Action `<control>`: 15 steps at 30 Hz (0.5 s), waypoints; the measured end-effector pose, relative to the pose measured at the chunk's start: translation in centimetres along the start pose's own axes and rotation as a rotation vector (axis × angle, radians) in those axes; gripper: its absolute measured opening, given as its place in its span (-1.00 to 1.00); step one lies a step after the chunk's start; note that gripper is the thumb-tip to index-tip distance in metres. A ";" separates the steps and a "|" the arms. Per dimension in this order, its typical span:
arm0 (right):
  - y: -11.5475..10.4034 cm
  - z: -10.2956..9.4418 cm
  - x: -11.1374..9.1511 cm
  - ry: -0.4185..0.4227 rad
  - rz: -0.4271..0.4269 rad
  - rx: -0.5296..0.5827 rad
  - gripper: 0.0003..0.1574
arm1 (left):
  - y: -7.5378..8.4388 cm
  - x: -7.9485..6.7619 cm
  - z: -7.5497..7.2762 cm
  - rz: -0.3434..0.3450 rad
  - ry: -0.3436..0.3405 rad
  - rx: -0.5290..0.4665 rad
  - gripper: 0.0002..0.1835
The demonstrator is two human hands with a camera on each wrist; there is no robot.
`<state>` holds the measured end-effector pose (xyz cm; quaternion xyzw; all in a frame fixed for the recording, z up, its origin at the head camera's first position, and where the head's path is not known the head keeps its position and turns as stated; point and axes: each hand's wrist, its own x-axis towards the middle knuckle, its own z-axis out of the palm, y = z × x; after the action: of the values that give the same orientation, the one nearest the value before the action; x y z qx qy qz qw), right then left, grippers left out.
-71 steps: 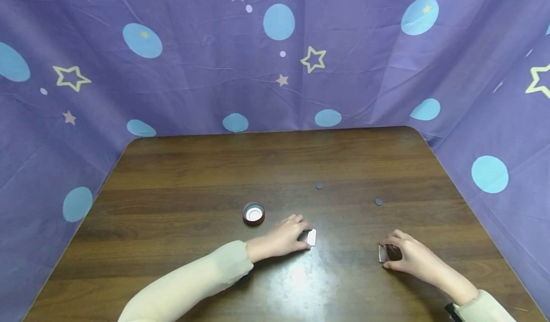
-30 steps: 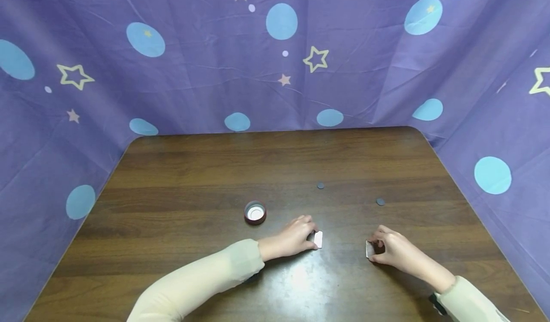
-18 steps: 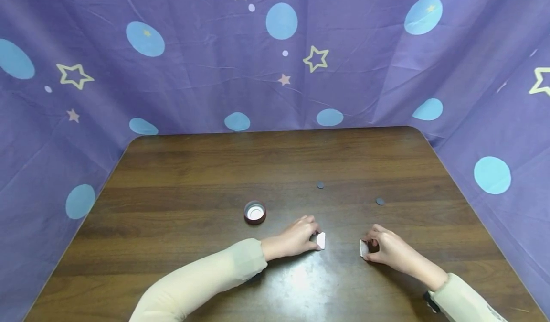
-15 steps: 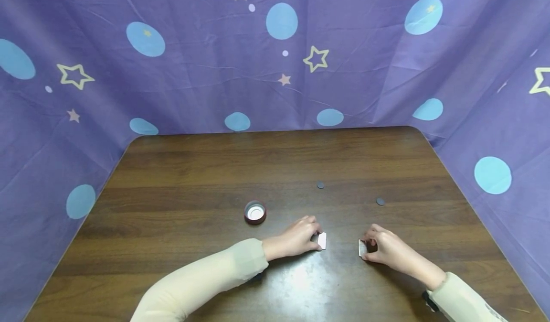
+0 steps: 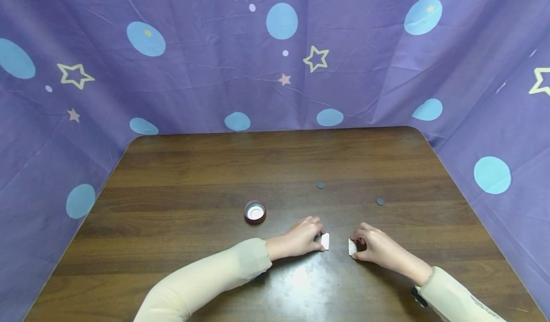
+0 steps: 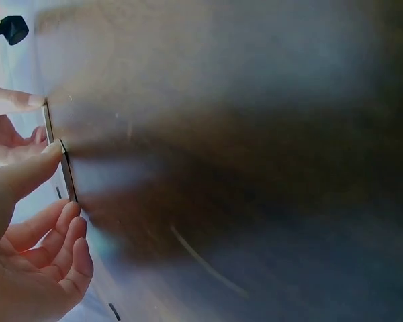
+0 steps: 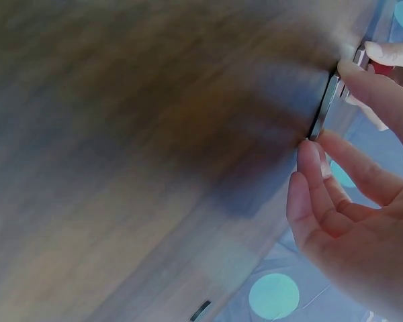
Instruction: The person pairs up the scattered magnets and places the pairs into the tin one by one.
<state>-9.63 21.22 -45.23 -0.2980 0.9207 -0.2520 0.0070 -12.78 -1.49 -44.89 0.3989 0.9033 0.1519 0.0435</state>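
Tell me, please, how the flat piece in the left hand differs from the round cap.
Shape: the flat piece is straight-edged; the cap is round with a raised rim. Colour: the piece shows a white face; the cap is dark red outside, partly white inside. State: the left hand pinches the piece; the cap rests on the table. Both show some white.
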 end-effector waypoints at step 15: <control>-0.8 0.4 0.7 -0.023 0.023 0.000 -0.65 | 0.7 0.4 0.2 -0.004 -0.024 -0.003 -0.67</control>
<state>-9.74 20.11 -45.07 -0.2904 0.9238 -0.2485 0.0204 -12.51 -0.66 -44.82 0.3988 0.9033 0.1483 0.0551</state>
